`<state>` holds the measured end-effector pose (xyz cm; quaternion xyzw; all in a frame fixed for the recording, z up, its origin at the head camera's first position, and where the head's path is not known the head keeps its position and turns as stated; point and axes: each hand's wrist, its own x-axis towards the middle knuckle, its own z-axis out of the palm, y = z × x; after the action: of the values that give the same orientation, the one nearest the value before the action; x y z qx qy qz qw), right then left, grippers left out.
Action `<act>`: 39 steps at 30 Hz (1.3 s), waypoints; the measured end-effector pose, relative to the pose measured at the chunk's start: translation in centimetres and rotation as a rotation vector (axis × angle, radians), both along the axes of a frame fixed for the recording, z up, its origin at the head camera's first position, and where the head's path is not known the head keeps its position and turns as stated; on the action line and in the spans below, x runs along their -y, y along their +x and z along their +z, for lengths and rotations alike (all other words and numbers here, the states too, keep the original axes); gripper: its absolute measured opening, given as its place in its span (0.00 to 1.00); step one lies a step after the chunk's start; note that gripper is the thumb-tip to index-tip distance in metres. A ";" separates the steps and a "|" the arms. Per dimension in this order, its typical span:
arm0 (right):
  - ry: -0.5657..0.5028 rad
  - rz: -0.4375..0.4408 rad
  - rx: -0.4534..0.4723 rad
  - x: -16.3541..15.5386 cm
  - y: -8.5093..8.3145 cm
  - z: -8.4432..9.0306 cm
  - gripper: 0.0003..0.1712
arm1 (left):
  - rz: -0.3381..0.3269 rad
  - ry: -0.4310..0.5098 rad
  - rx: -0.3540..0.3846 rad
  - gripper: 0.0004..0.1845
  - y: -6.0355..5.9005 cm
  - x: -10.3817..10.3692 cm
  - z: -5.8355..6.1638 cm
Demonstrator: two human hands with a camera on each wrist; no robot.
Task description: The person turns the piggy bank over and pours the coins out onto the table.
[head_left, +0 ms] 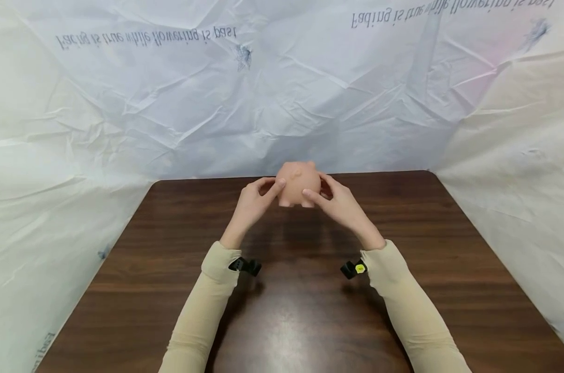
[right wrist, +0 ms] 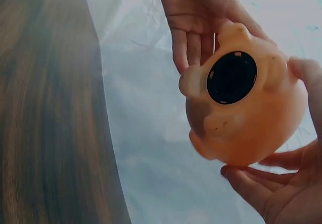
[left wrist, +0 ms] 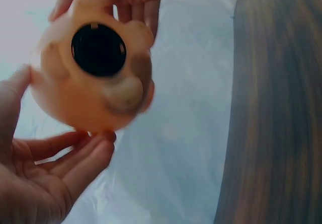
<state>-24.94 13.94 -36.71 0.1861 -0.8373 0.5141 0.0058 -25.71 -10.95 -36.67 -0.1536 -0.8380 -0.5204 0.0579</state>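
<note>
A peach-coloured piggy bank (head_left: 299, 183) hangs in the air above the far part of the brown table (head_left: 170, 290), held between both hands. My left hand (head_left: 255, 199) grips its left side with thumb and fingers curled round it. My right hand (head_left: 336, 203) grips the right side. In the wrist views the underside of the piggy bank (left wrist: 95, 78) (right wrist: 241, 108) faces the cameras, showing stubby feet and a round black plug (left wrist: 98, 50) (right wrist: 232, 77). The left hand's fingers (left wrist: 75, 158) and the right hand's fingers (right wrist: 261, 189) cup it from below.
White crinkled plastic sheeting (head_left: 282, 93) with printed text walls the table at the back and both sides. Beige sleeves (head_left: 202, 305) cover both forearms, each with a black wrist camera (head_left: 246, 266). The table's far edge lies just behind the hands.
</note>
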 end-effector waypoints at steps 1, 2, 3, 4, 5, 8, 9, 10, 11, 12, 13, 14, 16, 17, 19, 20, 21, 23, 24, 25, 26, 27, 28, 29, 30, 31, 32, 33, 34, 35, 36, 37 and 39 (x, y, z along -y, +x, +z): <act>0.003 -0.017 0.012 0.1 -0.1 0.1 0.51 | 0.008 -0.006 -0.002 0.39 -0.1 -0.1 0.2; 0.008 -0.037 0.023 0.1 -0.1 0.2 0.53 | 0.011 -0.009 0.001 0.40 -0.1 -0.2 0.3; 0.018 -0.055 0.035 0.2 -0.2 0.3 0.54 | 0.015 -0.011 0.001 0.40 -0.2 -0.3 0.4; 0.026 -0.068 0.042 0.2 -0.3 0.3 0.54 | 0.016 -0.011 0.001 0.40 -0.2 -0.4 0.4; 0.035 -0.077 0.047 0.2 -0.4 0.3 0.54 | 0.015 -0.011 0.003 0.40 -0.2 -0.4 0.4; 0.076 -0.081 0.063 0.0 -0.7 0.4 0.53 | -0.006 0.020 0.020 0.39 0.0 -0.3 0.3; 0.083 -0.076 0.072 -0.1 -0.7 0.4 0.52 | -0.015 0.028 0.024 0.38 0.1 -0.2 0.3; 0.092 -0.069 0.076 -0.2 -0.8 0.5 0.51 | -0.028 0.038 0.032 0.38 0.2 -0.1 0.2; 0.094 -0.062 0.085 -0.3 -0.8 0.6 0.50 | -0.039 0.044 0.040 0.37 0.2 0.0 0.2; 0.092 -0.054 0.099 -0.4 -0.9 0.6 0.49 | -0.051 0.047 0.045 0.37 0.3 0.1 0.2; 0.085 -0.050 0.108 -0.5 -0.9 0.7 0.48 | -0.058 0.043 0.048 0.36 0.4 0.2 0.2; 0.077 -0.049 0.119 -0.5 -1.0 0.8 0.47 | -0.065 0.030 0.044 0.35 0.5 0.3 0.2; 0.049 -0.056 0.146 -0.7 -1.0 0.9 0.47 | -0.093 0.009 0.030 0.33 0.5 0.5 0.1; 0.031 -0.059 0.161 -0.7 -1.0 0.9 0.47 | -0.108 0.004 0.023 0.32 0.5 0.5 0.0; -0.001 -0.067 0.182 -0.7 -1.0 1.0 0.48 | -0.131 0.001 0.008 0.31 0.5 0.6 -0.1; -0.017 -0.071 0.188 -0.7 -0.9 1.0 0.48 | -0.137 0.006 0.004 0.31 0.5 0.6 -0.2; -0.033 -0.071 0.196 -0.7 -0.9 1.0 0.48 | -0.142 0.017 0.002 0.31 0.5 0.6 -0.3; -0.041 -0.069 0.192 -0.6 -0.8 0.9 0.48 | -0.134 0.047 0.009 0.32 0.5 0.7 -0.3; -0.044 -0.070 0.189 -0.5 -0.7 0.8 0.48 | -0.129 0.061 0.014 0.31 0.5 0.7 -0.4; -0.042 -0.072 0.183 -0.4 -0.6 0.8 0.48 | -0.125 0.077 0.022 0.31 0.5 0.7 -0.4; -0.041 -0.077 0.180 -0.4 -0.5 0.8 0.48 | -0.129 0.098 0.033 0.31 0.6 0.8 -0.3; -0.043 -0.081 0.177 -0.4 -0.5 0.7 0.49 | -0.134 0.115 0.041 0.31 0.5 0.8 -0.3; -0.041 -0.084 0.168 -0.3 -0.4 0.7 0.49 | -0.139 0.130 0.051 0.31 0.6 0.8 -0.3; -0.043 -0.088 0.162 -0.3 -0.3 0.6 0.49 | -0.143 0.141 0.058 0.31 0.5 0.8 -0.2; -0.054 -0.093 0.158 -0.3 -0.3 0.6 0.49 | -0.145 0.150 0.064 0.31 0.5 0.7 -0.2; -0.065 -0.097 0.155 -0.3 -0.2 0.6 0.49 | -0.147 0.156 0.066 0.31 0.5 0.7 -0.2; -0.076 -0.099 0.154 -0.3 -0.2 0.6 0.48 | -0.149 0.162 0.066 0.31 0.5 0.7 -0.2; -0.083 -0.099 0.152 -0.4 -0.2 0.7 0.49 | -0.147 0.162 0.063 0.31 0.5 0.6 -0.2; -0.084 -0.099 0.152 -0.4 -0.2 0.7 0.49 | -0.147 0.161 0.063 0.31 0.6 0.6 -0.2; -0.085 -0.100 0.158 -0.4 -0.2 0.7 0.49 | -0.151 0.162 0.063 0.31 0.6 0.6 -0.2; -0.080 -0.101 0.166 -0.5 -0.2 0.8 0.49 | -0.160 0.162 0.067 0.32 0.6 0.6 -0.3; -0.073 -0.099 0.177 -0.5 -0.2 0.8 0.49 | -0.173 0.164 0.072 0.32 0.6 0.5 -0.3; -0.053 -0.092 0.192 -0.6 -0.2 0.9 0.50 | -0.207 0.170 0.094 0.34 0.6 0.5 -0.5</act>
<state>-25.15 14.52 -35.85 0.0971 -0.8278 0.5507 -0.0462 -25.12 -11.44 -37.16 -0.2092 -0.7724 -0.5992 -0.0228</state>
